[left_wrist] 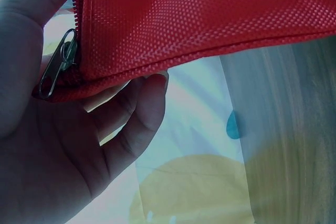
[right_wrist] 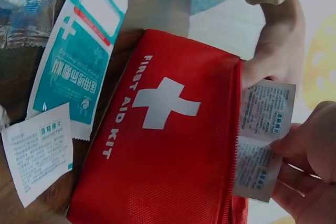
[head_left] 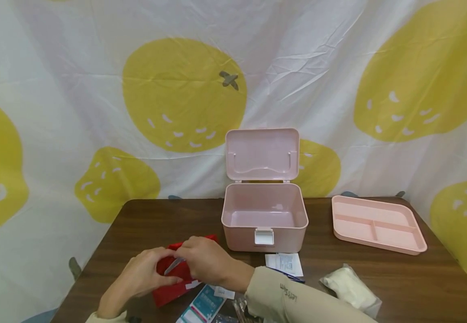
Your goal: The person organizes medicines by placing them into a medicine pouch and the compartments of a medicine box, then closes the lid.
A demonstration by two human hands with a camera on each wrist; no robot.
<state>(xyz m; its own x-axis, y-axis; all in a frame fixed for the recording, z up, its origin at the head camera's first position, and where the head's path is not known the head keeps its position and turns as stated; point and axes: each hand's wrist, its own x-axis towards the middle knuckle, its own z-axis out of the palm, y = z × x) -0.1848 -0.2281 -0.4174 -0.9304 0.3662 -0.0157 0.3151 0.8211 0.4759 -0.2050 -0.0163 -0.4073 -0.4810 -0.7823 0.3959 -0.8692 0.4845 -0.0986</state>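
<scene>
A red zippered first aid pouch (right_wrist: 173,166), marked with a white cross, is tilted above the table's left side with its zip open. My left hand (head_left: 142,271) grips the pouch at its open edge; in the left wrist view the fingers curl beneath it by the metal zipper pull (left_wrist: 58,64). Between thumb and fingers, my right hand (head_left: 207,262) pinches two joined alcohol pad packets (right_wrist: 265,108) at the pouch's mouth. The pouch edge partly covers the packets. Whatever else lies inside the pouch is hidden.
A pink lidded box (head_left: 263,240) stands open at the back. To its right lies a pink divided tray (head_left: 354,220). Nearer are a bagged white bundle (head_left: 350,289), a teal dressing packet (right_wrist: 73,72), a loose alcohol pad packet (right_wrist: 39,153) and a white packet (head_left: 286,264).
</scene>
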